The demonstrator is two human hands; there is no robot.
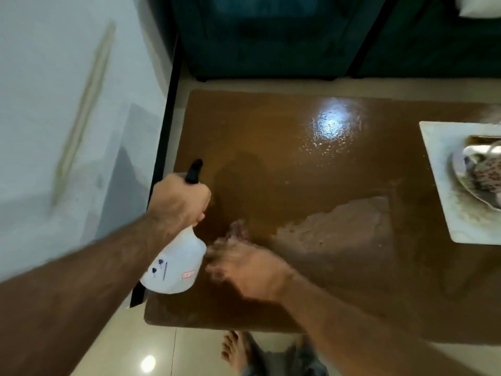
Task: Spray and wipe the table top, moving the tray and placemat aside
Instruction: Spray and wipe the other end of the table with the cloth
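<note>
The glossy brown table top (271, 147) fills the middle of the view, with a wet shiny patch (330, 126) toward its far side. My left hand (179, 199) grips the neck of a white spray bottle (176, 264) with a black nozzle (193, 170), held over the table's left edge. My right hand (244, 264) is blurred, palm down just above the near left part of the table, fingers spread beside the bottle, holding nothing I can see. A white placemat (444, 185) lies at the right edge, and a silver tray (471, 169) rests on it.
A paler grey-brown patch (344, 229) lies on the table right of my hand; cloth or reflection, I cannot tell. White wall (67, 104) stands on the left, dark teal seats (271, 36) beyond the table. My bare foot (235, 351) is on the tiled floor.
</note>
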